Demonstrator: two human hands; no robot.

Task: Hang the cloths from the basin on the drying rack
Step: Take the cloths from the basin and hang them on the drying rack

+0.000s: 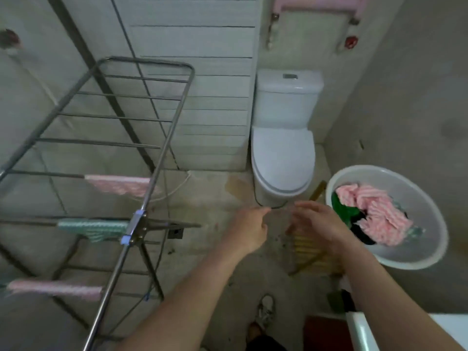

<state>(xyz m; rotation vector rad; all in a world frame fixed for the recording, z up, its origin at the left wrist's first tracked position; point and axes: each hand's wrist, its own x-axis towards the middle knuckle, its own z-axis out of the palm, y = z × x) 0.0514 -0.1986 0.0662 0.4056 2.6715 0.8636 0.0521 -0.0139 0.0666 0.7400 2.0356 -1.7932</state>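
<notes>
Our forearms reached out from the bottom of the view, and the left grip and right grip hovered over the floor. They were near each other but, as far as the blur let us tell, apart.

On the far left stood the rack, its rails running across. Three cloths hung on it. One pink cloth was on a middle rail, a green cloth hung by the hinge, and a second pink one was lowest and nearest us. Each was draped over its own rail, we judged so that air could reach both faces. Several more rails ran above them.

The left grip had its fingers loosely curled, with the forefinger towards the right grip, and it held nothing. The right grip had straighter, spread fingers, smeared by motion, and was likewise unloaded. It hovered just beside the basin, so we took it as the likelier one to fetch the next cloth.

Behind the grips sat the toilet.

On the right, the basin seemed to rest on a slatted stool, probably to save stooping. In it lay a heap: pink striped cloth on top, green and something dark beneath. We judged the task part done, with more to hang.
</notes>
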